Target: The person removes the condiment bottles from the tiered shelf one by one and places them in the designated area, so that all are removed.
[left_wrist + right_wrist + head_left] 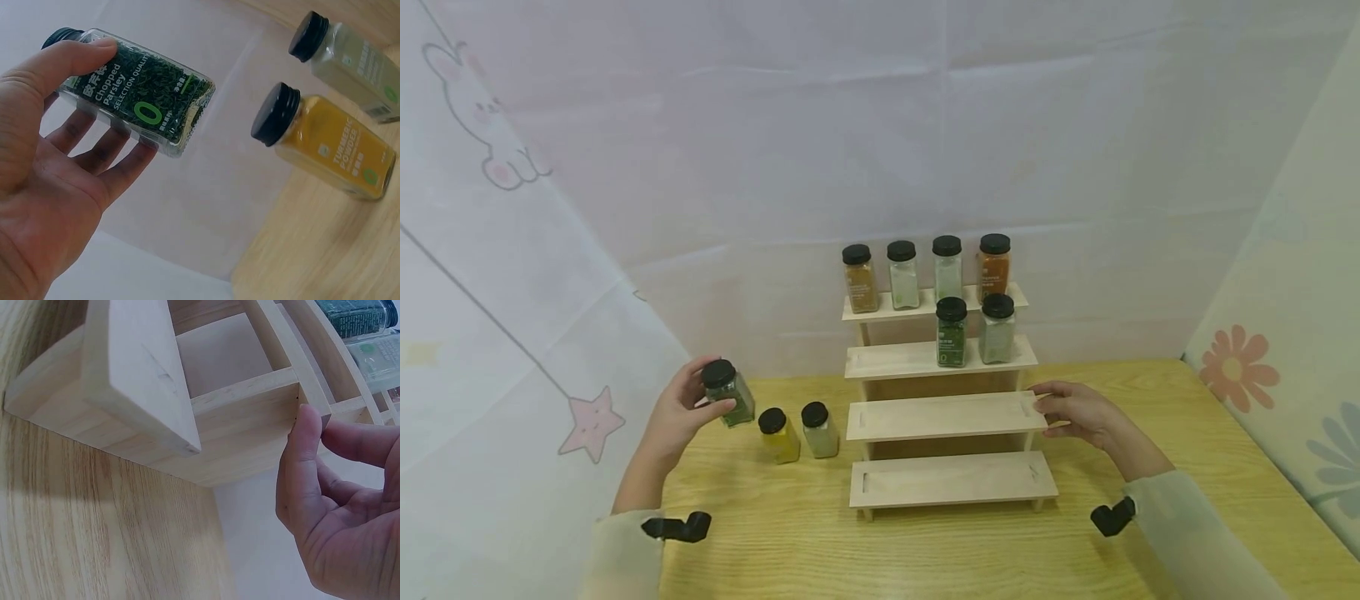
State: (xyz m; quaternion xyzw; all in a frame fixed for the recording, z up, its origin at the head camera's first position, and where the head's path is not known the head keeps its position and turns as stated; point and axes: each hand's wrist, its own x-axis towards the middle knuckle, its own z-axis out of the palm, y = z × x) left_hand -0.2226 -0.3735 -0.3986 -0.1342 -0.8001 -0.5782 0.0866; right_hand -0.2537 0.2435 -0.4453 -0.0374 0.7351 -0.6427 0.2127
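Observation:
My left hand grips a clear jar of chopped parsley with a black cap, lifted off the table at the left; the left wrist view shows the thumb and fingers curled round this parsley jar. A yellow turmeric jar and a pale jar stand on the wooden table beside it. My right hand holds the right end of the stepped wooden rack at its second tier; the thumb presses on the rack's side.
The rack's top step carries several jars; the step below holds a green jar and a pale jar. The two lower steps are bare. Fabric walls stand close at the left, back and right. The wooden table extends toward me.

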